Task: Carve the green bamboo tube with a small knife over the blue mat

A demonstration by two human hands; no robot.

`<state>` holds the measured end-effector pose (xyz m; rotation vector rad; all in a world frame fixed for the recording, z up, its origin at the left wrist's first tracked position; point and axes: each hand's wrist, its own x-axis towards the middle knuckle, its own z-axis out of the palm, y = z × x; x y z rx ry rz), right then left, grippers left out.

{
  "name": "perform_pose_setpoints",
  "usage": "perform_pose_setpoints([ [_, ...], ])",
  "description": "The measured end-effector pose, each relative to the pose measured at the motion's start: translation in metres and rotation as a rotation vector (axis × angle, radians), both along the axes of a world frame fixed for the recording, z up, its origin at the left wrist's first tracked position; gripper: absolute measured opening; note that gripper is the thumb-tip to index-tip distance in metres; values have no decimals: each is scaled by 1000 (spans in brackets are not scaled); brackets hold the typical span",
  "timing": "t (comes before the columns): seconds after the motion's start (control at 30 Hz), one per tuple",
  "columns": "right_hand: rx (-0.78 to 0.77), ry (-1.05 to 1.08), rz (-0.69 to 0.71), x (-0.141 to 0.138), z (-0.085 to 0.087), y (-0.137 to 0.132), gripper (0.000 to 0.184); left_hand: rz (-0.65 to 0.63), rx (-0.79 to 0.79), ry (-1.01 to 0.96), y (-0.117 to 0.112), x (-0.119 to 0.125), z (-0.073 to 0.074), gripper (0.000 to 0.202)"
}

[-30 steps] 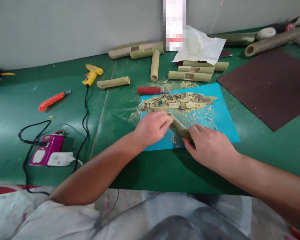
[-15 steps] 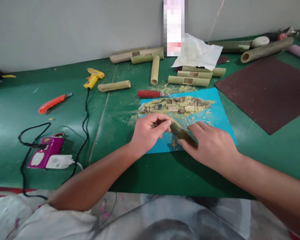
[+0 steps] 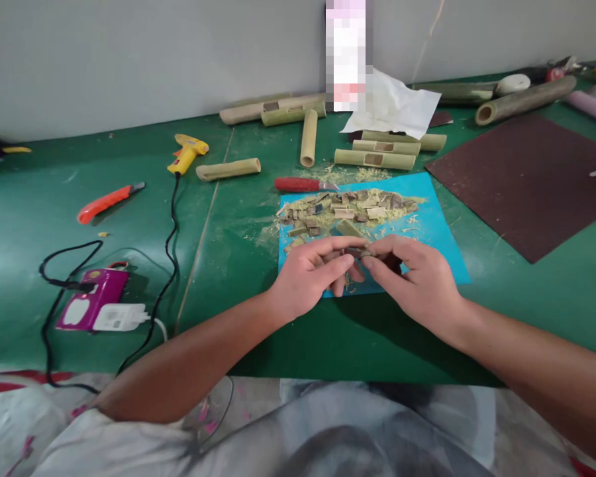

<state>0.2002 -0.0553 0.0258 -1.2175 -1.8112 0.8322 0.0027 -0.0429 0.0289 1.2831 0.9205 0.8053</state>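
My left hand [image 3: 310, 275] and my right hand [image 3: 420, 281] meet fingertip to fingertip over the near edge of a blue mat [image 3: 430, 225]. Both pinch a small dark bamboo piece [image 3: 356, 252] between thumbs and forefingers, so both hands are closed. Just behind the fingers a short green bamboo section [image 3: 348, 228] lies on the mat. Further back on the mat is a heap of bamboo chips and shavings [image 3: 350, 202].
A red-handled knife [image 3: 300, 184] lies at the mat's far edge, with several cut bamboo tubes [image 3: 376, 159] behind it. On the left are an orange utility knife [image 3: 106, 202], a yellow glue gun [image 3: 186, 152] with its black cord, and a purple power strip [image 3: 92, 305]. A brown sheet [image 3: 526, 175] lies on the right.
My right hand has let go of the longer bamboo section, which now lies on the mat. Both hands have come together and pinch a small piece between their fingertips.
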Motion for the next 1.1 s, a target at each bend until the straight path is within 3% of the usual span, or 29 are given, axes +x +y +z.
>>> perform_pose_setpoints([
  [0.23, -98, 117, -96, 0, 5, 0, 19, 146, 3, -43, 1, 5, 0, 20],
  [0.5, 26, -59, -14, -1, 0, 4, 15, 213, 37, -26, 3, 7, -6, 16],
  [0.67, 321, -463, -88, 7, -3, 5, 20, 261, 28, -87, 11, 2, -10, 20],
  [0.8, 422, -668, -96, 11, -7, 6, 24, 270, -52, -42, 18, 1, -9, 22],
  [1.1, 489, -476, 10, 7, -3, 5, 35, 232, -33, 45, 16, 1, -13, 24],
])
